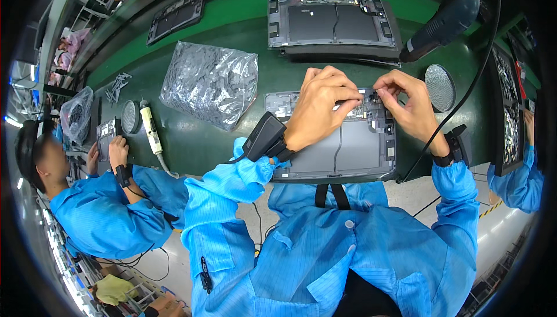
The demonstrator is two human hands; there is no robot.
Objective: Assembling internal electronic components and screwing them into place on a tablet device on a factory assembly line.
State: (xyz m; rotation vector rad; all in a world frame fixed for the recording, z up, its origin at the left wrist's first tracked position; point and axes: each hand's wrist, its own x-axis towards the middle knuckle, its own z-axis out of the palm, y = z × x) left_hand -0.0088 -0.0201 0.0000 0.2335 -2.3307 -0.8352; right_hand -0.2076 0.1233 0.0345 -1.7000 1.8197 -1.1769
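One opened laptop (362,148) lay along the near edge of the tabletop (200,151). Left hand (318,108) and right hand (409,99) at its far side, fingers bent inward; could not tell whether either gripped anything. Bag (209,82) lay left, second laptop (310,22) far.

Near laptop base (362,146) before far laptop base (316,21); bag (209,82) left of both

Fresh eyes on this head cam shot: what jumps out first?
Probably the left hand and right hand, bent over the far edge of an open laptop base at center. Next, the shiny clear plastic bag of dark pieces, left of it on the green bench, and another open laptop base beyond the hands.
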